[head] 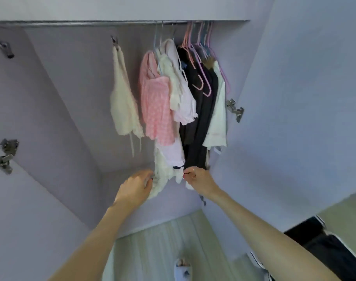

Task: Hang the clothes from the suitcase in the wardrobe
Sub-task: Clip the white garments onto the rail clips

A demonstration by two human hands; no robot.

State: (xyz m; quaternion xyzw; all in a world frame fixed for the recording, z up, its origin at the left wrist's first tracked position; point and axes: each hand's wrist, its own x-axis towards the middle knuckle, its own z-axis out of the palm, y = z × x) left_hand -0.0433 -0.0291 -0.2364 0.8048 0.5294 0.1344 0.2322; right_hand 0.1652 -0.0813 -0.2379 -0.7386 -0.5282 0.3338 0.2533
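Inside the open wardrobe [71, 102] several garments hang from a metal rail [75, 23]: a cream top [122, 106], a pink checked top [156, 110], a long cream dress [163, 171], black clothes [195, 122] and a white piece [217, 114]. My left hand [135, 188] grips the cream dress's lower hem. My right hand [197, 177] pinches the hem on its other side, close to the black clothes. The black suitcase [323, 246] lies open on the floor at the lower right, mostly cut off by the frame.
Empty pink and blue hangers [201, 57] crowd the rail's right end. Both wardrobe doors stand open, with metal hinges [235, 110] on their inner edges. A light wooden floor [163, 246] lies below, and my slippered foot [182, 268] stands on it.
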